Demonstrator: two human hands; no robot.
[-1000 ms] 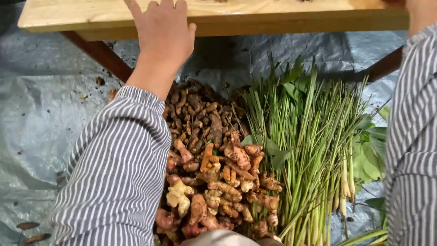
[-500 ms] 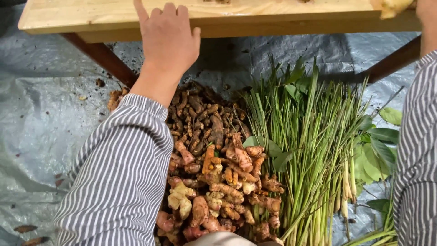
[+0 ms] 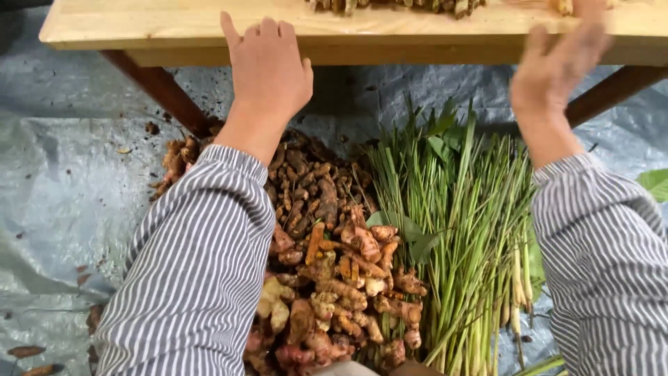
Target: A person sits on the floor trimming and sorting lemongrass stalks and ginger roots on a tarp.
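The left hand (image 3: 268,66) rests flat on the table (image 3: 139,28) edge, holding nothing; the blurred right hand (image 3: 557,69), fingers spread and empty, hovers nearer the roots (image 3: 396,5) lying across the tabletop.

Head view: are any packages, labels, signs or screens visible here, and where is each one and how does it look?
None are in view. The picture shows only the wooden table, a pile of brown and orange roots, a bundle of green stalks, a grey plastic sheet and two hands, left hand and right hand.

A grey tarp (image 3: 62,209) on the ground carries a heap of roots (image 3: 334,278) beside bundled lemongrass (image 3: 466,237).
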